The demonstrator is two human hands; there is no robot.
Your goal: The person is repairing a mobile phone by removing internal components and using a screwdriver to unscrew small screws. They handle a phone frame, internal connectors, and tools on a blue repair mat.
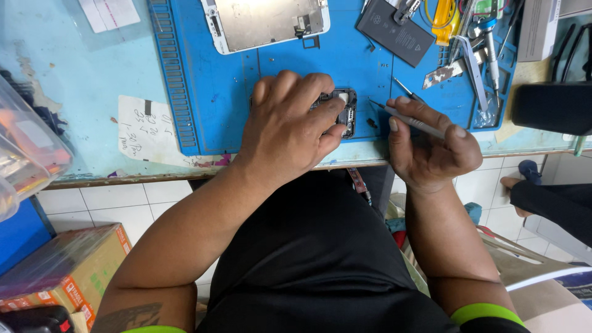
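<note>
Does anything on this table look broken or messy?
Yes. The phone under the left hand lies open, its insides showing, while its screen panel and battery lie apart on the blue mat. The table's paint is worn and chipped.
</note>
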